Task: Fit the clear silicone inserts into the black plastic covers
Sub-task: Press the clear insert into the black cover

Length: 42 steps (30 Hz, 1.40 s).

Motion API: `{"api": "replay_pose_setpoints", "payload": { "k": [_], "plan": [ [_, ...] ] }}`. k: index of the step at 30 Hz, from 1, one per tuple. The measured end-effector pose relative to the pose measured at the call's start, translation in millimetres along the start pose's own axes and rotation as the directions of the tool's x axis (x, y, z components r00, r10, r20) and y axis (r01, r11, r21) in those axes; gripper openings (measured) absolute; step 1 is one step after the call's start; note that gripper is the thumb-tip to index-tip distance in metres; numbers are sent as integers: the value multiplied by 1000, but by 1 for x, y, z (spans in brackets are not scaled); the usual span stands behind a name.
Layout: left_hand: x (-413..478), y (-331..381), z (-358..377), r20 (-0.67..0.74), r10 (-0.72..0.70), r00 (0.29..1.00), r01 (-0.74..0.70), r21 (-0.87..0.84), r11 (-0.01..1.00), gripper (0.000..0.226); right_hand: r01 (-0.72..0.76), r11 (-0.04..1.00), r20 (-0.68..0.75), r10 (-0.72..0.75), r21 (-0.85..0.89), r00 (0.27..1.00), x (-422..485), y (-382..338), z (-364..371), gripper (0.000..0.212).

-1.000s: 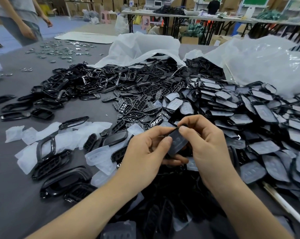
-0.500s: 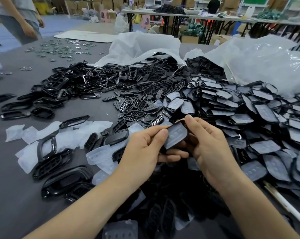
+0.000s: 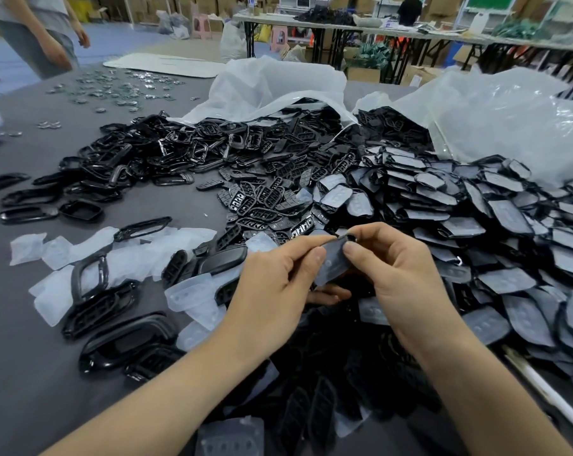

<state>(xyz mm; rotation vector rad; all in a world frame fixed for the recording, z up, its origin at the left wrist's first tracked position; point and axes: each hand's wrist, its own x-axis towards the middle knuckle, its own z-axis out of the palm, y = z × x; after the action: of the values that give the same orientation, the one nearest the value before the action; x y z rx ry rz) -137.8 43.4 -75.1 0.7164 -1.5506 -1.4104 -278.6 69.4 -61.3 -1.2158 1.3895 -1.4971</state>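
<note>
Bright, even light falls from overhead, leaving only soft, faint shadows on the grey worktop (image 3: 25, 330). White glints sit on the glossy black plastic covers (image 3: 166, 153), and glare whitens the clear plastic bag (image 3: 508, 126). The wide lens bows the far tables (image 3: 410, 33) and stretches the forearms (image 3: 166, 399) at the bottom; the background looks slightly soft.

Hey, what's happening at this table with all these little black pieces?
A person is assembling small parts by hand. The left hand and right hand both pinch one black cover, with a clear insert laid over it. Loose inserts lie on the grey table to the left. Empty covers are heaped behind, and a big pile of fitted covers spreads out on the right.
</note>
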Motion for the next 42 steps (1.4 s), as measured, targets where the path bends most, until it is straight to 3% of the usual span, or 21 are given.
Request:
{"api": "replay_pose_setpoints", "payload": {
  "k": [5, 12, 21, 23, 26, 28, 32, 36, 42],
  "plan": [
    [-1, -1, 1, -2, -18, 1000, 18, 3, 1000, 27, 27, 992, -17, -30, -120, 999, 1, 2, 4, 21],
    [0, -3, 1, -3, -50, 999, 50, 53, 997, 27, 8, 990, -1, -8, -143, 1000, 0, 2, 1, 15],
    [3, -4, -1, 12, -123, 992, 123, -74, 990, 30, -62, 990, 67, 71, -129, 995, 0, -5, -9, 11],
    [1, -2, -1, 9, -113, 994, 113, -11, 994, 30, -57, 985, 54, 66, -165, 996, 1, -5, -9, 15],
    [-2, -7, -2, -54, 29, 998, -8, 364, 931, 27, -71, 967, 0, 74, -244, 997, 1, -1, -6, 21],
    [-2, -8, -2, -96, 84, 992, -27, 489, 872, 19, -69, 957, -30, 63, -282, 998, 1, 1, -6, 20],
    [-2, -6, -2, -159, 62, 985, 18, 461, 887, 3, -24, 945, -42, 11, -327, 999, 0, 1, -3, 20],
    [1, -5, -5, -158, 91, 983, 7, 529, 848, 16, 30, 942, 15, -27, -336, 1000, -3, -2, 0, 21],
    [4, 1, -7, -139, 52, 989, 20, 468, 883, 20, -37, 967, 52, 52, -253, 997, -3, -3, -3, 19]
  ]
}}
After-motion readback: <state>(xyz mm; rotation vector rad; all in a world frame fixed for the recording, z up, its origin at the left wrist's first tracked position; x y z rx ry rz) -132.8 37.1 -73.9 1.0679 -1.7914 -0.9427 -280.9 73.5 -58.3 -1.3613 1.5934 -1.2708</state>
